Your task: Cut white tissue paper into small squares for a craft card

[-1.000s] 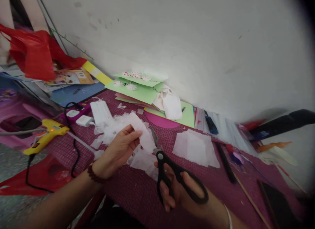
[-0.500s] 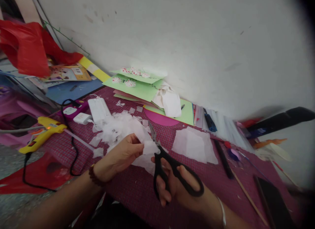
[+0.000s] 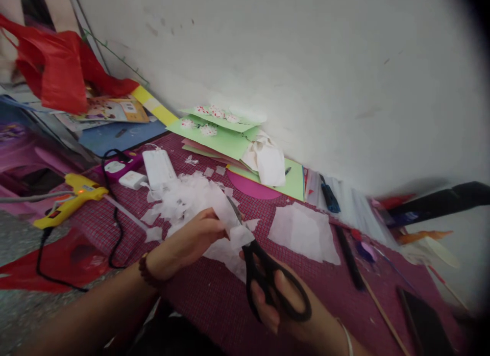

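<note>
Scissors (image 3: 273, 282) sit in the right hand (image 3: 285, 307), whose fingers are threaded through the black loops and closed on them. The blades point up and away, toward the far edge of the tabletop (image 3: 214, 300). How wide the blades gape cannot be told, since the tissue (image 3: 234, 228) covers the pivot. The left hand (image 3: 187, 241) pinches that tissue, thumb and fingertips pressed together on its left side, just beside the blades. The piece hangs above the cloth near the middle of the near edge, over more white scraps.

A scrap pile (image 3: 179, 198) lies just behind the left hand, and a flat white sheet (image 3: 302, 231) lies right of the blades, apart from them. Green card (image 3: 220, 139) rests at the far edge by the wall. A yellow glue gun (image 3: 71, 203) lies at the left edge with an orange light showing.

Judged risks: the pinching fingertips are so close to the blades that a closing cut could nick them. The tissue looks thin and limp, so it may fold between the blades and tear rather than cut clean. Loose scraps drifting toward the lit glue gun could stick or scorch.
</note>
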### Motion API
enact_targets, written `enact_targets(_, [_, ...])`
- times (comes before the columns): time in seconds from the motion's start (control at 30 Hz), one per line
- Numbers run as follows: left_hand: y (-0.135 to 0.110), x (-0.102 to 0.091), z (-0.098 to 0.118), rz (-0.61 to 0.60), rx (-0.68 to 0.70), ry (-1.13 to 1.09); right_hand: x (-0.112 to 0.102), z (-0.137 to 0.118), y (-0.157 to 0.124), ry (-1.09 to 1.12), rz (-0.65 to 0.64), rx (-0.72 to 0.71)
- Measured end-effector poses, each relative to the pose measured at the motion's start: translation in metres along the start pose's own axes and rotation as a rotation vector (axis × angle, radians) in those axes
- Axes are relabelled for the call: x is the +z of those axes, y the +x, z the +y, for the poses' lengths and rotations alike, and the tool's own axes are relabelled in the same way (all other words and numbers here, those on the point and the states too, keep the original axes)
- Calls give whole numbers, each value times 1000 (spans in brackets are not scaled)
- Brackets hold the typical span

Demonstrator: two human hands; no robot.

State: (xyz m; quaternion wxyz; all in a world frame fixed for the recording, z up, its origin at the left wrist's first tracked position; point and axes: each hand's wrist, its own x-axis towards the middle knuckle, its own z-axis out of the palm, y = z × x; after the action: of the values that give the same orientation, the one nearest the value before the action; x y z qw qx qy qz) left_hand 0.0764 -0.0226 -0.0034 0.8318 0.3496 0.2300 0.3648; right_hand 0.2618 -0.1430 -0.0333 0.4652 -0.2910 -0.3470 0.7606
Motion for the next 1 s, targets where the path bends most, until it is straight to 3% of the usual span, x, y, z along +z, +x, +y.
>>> enact_targets(0.17, [7,-8,-3,151,48,-53,-3,-1,-4,-70,-18,-14])
enact_targets(0.4, [-1,-13,-4,386,264,544,-3,-6,-10,-87,-37,69])
enact_targets(0.57, [-13,5,8,249,242,927,-10,8,-13,118,-86,78])
enact_targets(0.7, [-17,9,2,191,206,1174,-9,9,-11,197,-99,60])
enact_targets(0.87, [-19,4,-10,88,226,1218,0,1,-9,191,-78,72])
enact_targets(1.0, [-16,4,-12,85,240,1197,4,-2,-7,87,-18,14])
